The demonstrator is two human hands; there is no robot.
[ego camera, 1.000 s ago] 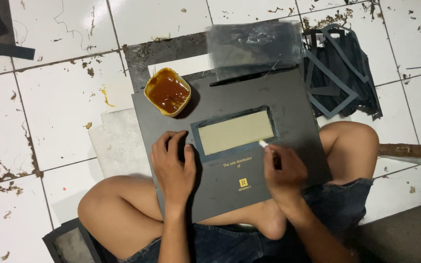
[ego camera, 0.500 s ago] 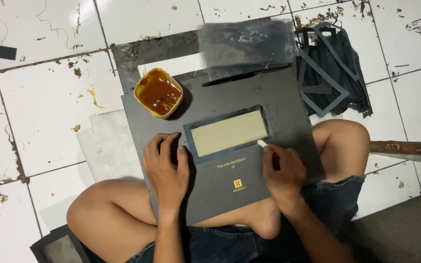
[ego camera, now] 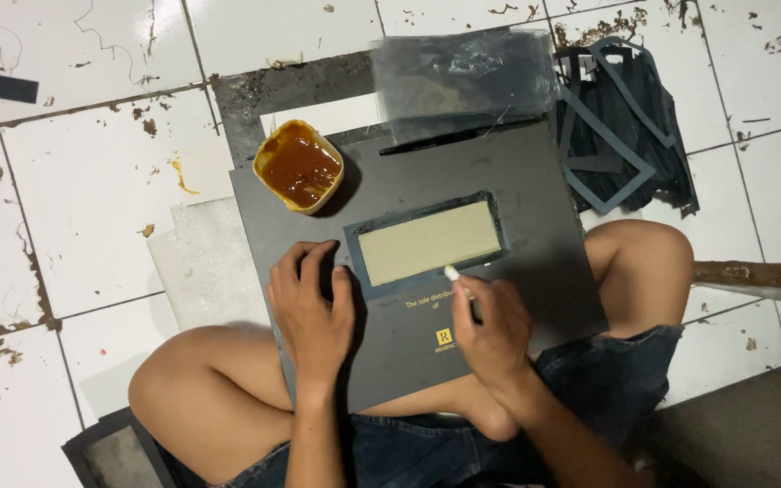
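A dark grey board rests on my crossed legs. On it lies a small dark frame around a tan rectangular panel. My left hand lies flat on the board at the frame's left end, holding nothing. My right hand grips a thin brush whose pale tip touches the frame's lower edge. A yellow tub of brown glue stands at the board's far left corner.
A clear plastic sheet and a thin black stick lie at the board's far edge. A pile of dark frame strips sits at the right. White foam lies left of the board on stained white floor tiles.
The brush tip has slid left along the frame's lower edge. My left hand has stayed pressed on the board. The view has shifted slightly.
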